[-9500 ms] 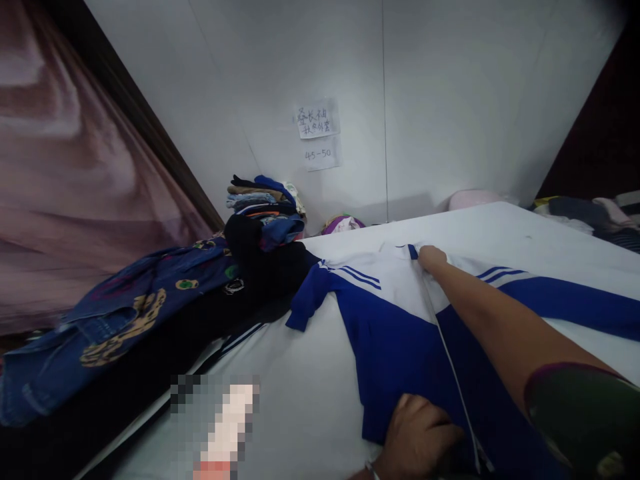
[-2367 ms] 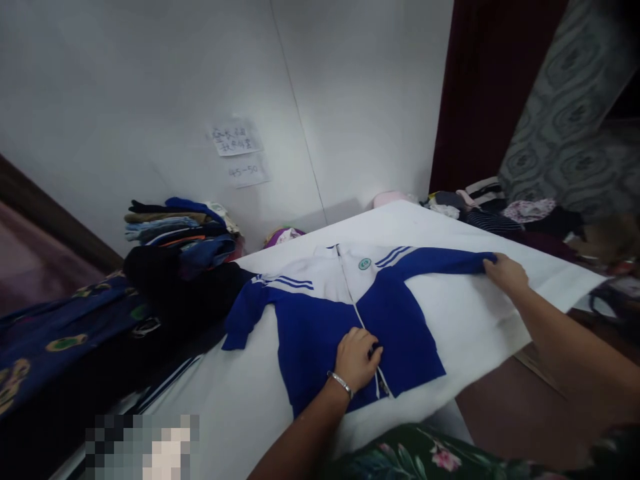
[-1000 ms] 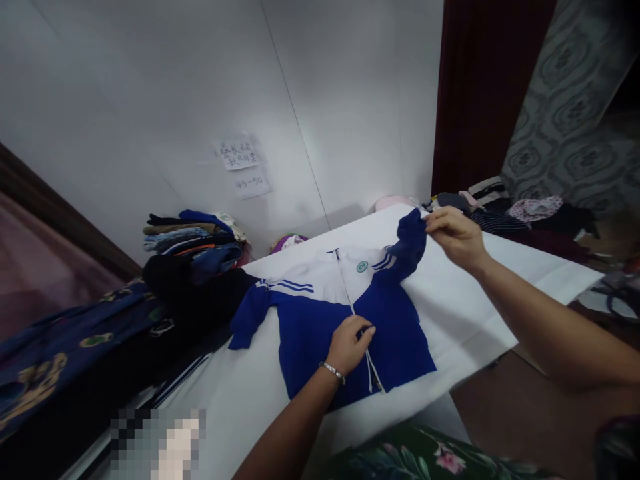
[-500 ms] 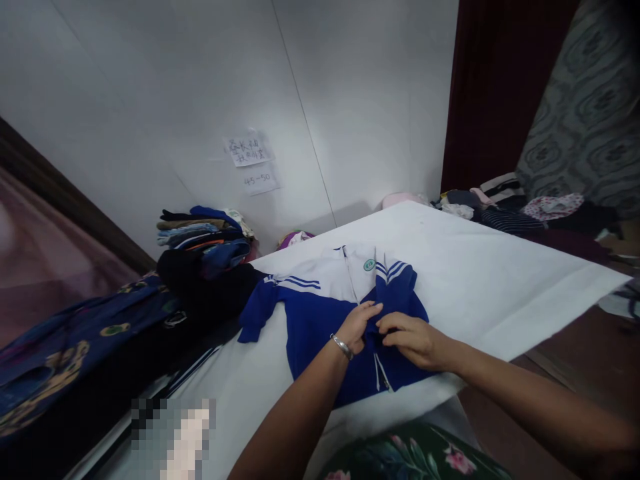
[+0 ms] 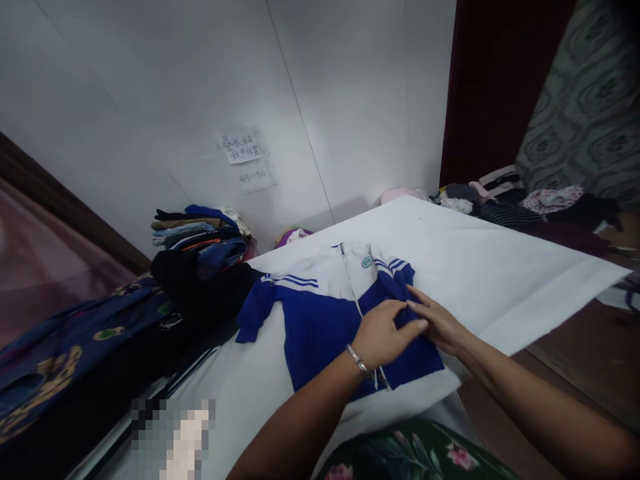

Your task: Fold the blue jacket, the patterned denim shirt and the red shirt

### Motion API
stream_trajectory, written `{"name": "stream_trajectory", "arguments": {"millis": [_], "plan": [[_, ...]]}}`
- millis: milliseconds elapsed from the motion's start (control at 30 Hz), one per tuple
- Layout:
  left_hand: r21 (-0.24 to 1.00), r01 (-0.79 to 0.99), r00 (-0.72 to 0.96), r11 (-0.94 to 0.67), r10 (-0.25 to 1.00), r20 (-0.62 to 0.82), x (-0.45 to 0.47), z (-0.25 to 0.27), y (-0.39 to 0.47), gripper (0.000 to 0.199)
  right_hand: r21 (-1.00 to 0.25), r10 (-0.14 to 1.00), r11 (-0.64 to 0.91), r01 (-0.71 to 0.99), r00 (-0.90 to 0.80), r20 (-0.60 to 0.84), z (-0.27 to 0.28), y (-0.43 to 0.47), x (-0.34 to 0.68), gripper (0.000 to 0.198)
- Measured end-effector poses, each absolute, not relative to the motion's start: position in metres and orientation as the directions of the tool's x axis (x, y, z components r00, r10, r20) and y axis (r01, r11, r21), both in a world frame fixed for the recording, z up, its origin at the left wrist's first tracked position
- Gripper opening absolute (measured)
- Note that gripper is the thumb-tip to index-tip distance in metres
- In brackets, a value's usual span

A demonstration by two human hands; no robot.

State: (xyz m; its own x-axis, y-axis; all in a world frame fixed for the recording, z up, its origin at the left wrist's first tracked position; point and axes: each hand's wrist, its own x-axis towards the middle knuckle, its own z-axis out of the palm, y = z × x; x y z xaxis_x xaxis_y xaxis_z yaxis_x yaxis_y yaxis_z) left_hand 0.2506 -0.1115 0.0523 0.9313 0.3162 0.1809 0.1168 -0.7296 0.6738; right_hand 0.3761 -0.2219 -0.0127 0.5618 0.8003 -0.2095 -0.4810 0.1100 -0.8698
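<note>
Cloth jacket (image 5: 323,327), blue-and-white, zip-fronted, lies rumpled beneath my half-spread left hand (image 5: 384,333); whether my right hand (image 5: 440,323) pinches it, I can't tell.

I see a long-sleeved, zip-fronted fabric jacket (image 5: 315,330), royal blue below and white across the chest, with blue-and-white stripes on both sleeves and a round green badge (image 5: 367,262). I wear a silver metal bracelet (image 5: 357,358) and dark green fabric clothing (image 5: 387,450) with pink flowers. My flat bench (image 5: 500,267) is white; the navy fabric garment (image 5: 65,340) carries tan and green patches; the wallpaper (image 5: 575,107) shows grey swirls.
</note>
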Motion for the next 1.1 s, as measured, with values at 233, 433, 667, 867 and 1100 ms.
{"name": "stream_trajectory", "arguments": {"millis": [233, 433, 667, 867, 1100], "plan": [[0.935, 0.346, 0.777, 0.076, 0.535, -0.331, 0.257, 0.023, -0.084, 0.05, -0.795, 0.771, 0.256, -0.55, 0.612, -0.175, -0.009, -0.214, 0.373, 0.078], [0.924, 0.211, 0.815, 0.318, 0.465, -0.346, 0.262, 0.019, -0.079, 0.039, -0.893, 0.802, 0.193, -0.407, 0.59, -0.095, -0.009, -0.214, 0.367, 0.087], [0.857, -0.019, 0.806, 0.515, 0.515, -0.292, 0.279, 0.083, -0.034, 0.014, -0.924, 0.729, -0.168, 0.342, 0.674, 0.118, -0.046, -0.248, 0.391, 0.059], [0.853, -0.092, 0.771, 0.513, 0.579, -0.265, 0.316, 0.123, 0.005, 0.016, -0.795, 0.712, -0.397, 0.458, 0.701, 0.048, -0.055, -0.267, 0.398, 0.067], [0.884, -0.187, 0.787, 0.428, 0.605, -0.126, 0.356, 0.141, 0.035, 0.025, -0.874, 0.751, -0.301, 0.382, 0.659, 0.029, -0.055, -0.258, 0.384, 0.074]]}}
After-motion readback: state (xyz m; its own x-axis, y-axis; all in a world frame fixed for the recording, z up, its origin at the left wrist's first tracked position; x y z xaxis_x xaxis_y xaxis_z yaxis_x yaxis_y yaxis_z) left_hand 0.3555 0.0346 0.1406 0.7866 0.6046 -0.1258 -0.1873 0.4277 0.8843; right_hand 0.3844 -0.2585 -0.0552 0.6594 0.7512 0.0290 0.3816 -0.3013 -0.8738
